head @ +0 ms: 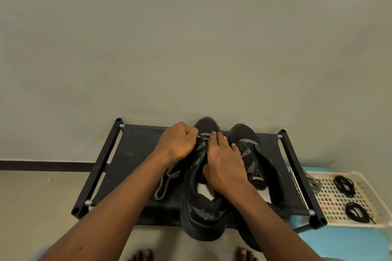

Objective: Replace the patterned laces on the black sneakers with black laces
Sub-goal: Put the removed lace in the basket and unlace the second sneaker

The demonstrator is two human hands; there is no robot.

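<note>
On a black fabric shoe rack (131, 154) set against the wall, the left hand (178, 141) pinches a patterned lace (167, 182) with curled fingers at the far eyelets of the left black sneaker (201, 207). The sneaker's heel overhangs the rack's near edge. The right hand (224, 165) grips its tongue, fingers stretched and thumb hooked. Black laces (344, 185) lie coiled in a tray (364, 178) just right of the rack.

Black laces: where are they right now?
In the head view, both coiled black laces lie on the white perforated tray at far right, beside the black shoe rack.
</note>
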